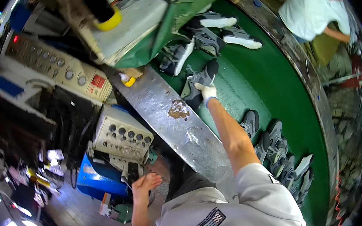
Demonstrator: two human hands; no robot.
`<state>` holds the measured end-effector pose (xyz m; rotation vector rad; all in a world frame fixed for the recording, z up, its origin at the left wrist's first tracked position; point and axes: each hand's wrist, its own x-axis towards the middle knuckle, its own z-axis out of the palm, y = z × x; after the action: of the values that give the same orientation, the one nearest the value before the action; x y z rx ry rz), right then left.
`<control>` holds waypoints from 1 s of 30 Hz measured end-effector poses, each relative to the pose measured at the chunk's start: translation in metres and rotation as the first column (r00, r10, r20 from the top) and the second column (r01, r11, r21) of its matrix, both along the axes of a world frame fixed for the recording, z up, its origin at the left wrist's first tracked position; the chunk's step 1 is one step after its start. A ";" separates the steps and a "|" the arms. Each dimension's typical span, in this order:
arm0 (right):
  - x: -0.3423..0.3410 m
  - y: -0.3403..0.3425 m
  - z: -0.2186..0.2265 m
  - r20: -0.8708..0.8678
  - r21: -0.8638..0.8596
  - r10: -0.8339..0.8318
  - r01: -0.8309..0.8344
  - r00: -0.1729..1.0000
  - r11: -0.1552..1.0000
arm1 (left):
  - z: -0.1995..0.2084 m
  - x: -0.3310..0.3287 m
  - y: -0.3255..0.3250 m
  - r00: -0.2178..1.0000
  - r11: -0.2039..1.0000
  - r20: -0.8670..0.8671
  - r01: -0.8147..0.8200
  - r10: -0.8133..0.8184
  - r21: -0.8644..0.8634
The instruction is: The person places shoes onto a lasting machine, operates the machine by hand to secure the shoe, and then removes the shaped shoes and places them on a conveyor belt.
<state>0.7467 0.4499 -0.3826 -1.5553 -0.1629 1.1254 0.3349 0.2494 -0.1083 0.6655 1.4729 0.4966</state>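
My right hand, in a white glove, reaches out over the green conveyor belt and is closed on a grey and black shoe. The shoe lies slanted near the belt's metal edge. Just beyond it rests a shoe with a white sole, and several more grey shoes cluster at the far end. My left hand is bare and low beside a cream control box; its fingers are stretched out and nothing is in them.
A worn metal ledge borders the belt on my side. Several shoes lie on the belt to my right. A small yellow-capped bottle stands on the ledge. Across the belt is a person in a white shirt. A long control panel is at left.
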 end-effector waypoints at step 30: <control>-0.584 -0.078 0.352 -0.143 0.458 0.901 -0.780 0.409 0.427 | 0.085 -0.352 0.037 0.477 0.296 0.303 -0.821 0.825 0.489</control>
<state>0.1630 0.3721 -0.0305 -0.8512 -0.9505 2.0741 -0.0173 0.2861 -0.0230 0.2734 1.5976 1.8605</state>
